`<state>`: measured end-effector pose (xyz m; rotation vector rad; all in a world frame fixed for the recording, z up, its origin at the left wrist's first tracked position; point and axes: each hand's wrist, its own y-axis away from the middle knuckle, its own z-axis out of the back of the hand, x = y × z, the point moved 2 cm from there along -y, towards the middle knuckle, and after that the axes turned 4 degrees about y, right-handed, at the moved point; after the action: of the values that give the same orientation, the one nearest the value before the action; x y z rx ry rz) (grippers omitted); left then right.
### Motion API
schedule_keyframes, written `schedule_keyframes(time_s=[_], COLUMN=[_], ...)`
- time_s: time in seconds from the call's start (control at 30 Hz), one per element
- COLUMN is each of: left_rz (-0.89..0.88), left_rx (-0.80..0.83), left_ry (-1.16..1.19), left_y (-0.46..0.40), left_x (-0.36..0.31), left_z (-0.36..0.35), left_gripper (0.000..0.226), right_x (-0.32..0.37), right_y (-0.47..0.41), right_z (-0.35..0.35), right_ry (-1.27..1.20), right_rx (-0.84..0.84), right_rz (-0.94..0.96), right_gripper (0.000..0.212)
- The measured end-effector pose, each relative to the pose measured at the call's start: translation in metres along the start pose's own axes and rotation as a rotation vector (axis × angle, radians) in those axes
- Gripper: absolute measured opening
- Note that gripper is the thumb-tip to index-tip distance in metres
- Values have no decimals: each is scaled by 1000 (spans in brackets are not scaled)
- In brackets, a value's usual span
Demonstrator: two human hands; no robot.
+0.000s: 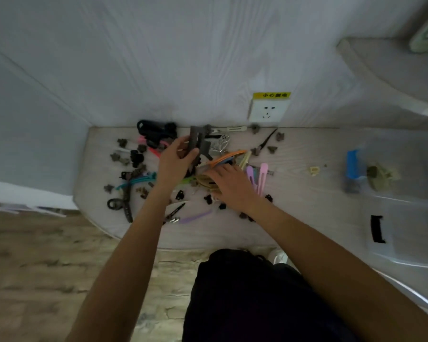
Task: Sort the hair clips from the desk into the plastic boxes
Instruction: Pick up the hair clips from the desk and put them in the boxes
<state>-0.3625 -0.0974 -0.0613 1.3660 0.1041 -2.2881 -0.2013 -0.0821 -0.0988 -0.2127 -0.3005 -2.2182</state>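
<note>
Nearest, the right hand (229,185) lies with fingers spread flat on a tan looped clip (205,181) amid the scattered hair clips (134,174) on the pale wood-grain counter (307,198). Just beyond, the left hand (174,160) grips a large grey-brown claw clip (198,140). Sorting seems barely begun. Next, that claw clip must travel right, over the pink and purple flat clips (257,175), to the clear plastic boxes (405,188), one holding an olive clip (378,175).

A large dark grey plastic claw clip (199,141) is gripped in the left hand (174,164); mixed small clips (134,166) are scattered around both hands, clear plastic boxes (403,169) right of them.
</note>
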Motion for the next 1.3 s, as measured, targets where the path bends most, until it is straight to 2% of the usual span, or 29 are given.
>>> schedule_keyframes(time_s=[0.1, 0.17, 0.23, 0.37, 0.47, 0.6, 0.7, 0.9, 0.97, 1.1, 1.17, 1.23, 1.3], left_rz=[82, 120, 132, 89, -61, -240, -340, -319, -348, -441, -559, -687, -730], left_rx=[-41, -65, -74, 106, 264, 433, 505, 564, 570, 655, 631, 529, 413], left_ry=[34, 116, 179, 262, 196, 36, -164, -345, -419, -347, -273, -232, -208], left_y=[16, 27, 38, 51, 57, 56, 53, 66, 70, 80, 83, 81, 77], left_x=[13, 18, 11, -28, -76, -142, -181, -214, -215, -204, -197, -190, -183], left_z=[11, 11, 2, -45, -96, -169, -227, -306, -313, -309, -300, -289, -278], left_gripper=[42, 40, 35, 30, 31, 35, 48, 52, 46, 31, 26, 24, 24], right_x=[-4, -12, -29, -79, -122, -173, -203, -237, -245, -257, -262, -263, -257], right_y=[3, 14, 36, 110, 170, 223, 246, 262, 262, 259, 256, 253, 250], right_z=[19, 40, 61, 90, 102, 114, 120, 133, 134, 132, 126, 120, 116], right_ry=[-257, -505, -647, -897, -820, -718, -686, -467, -361, -213, -193, -163, -115], right_rx=[-63, -139, -211, -419, -588, -700, -714, -566, -480, -370, -368, -397, -467], right_rz=[-106, -256, -416, -733, -961, -1151, -1195, -1130, -1093, -1076, -1074, -1060, -1027], right_gripper=[56, 52, 46, 36, 34, 39, 43, 37, 36, 34, 36, 36, 33])
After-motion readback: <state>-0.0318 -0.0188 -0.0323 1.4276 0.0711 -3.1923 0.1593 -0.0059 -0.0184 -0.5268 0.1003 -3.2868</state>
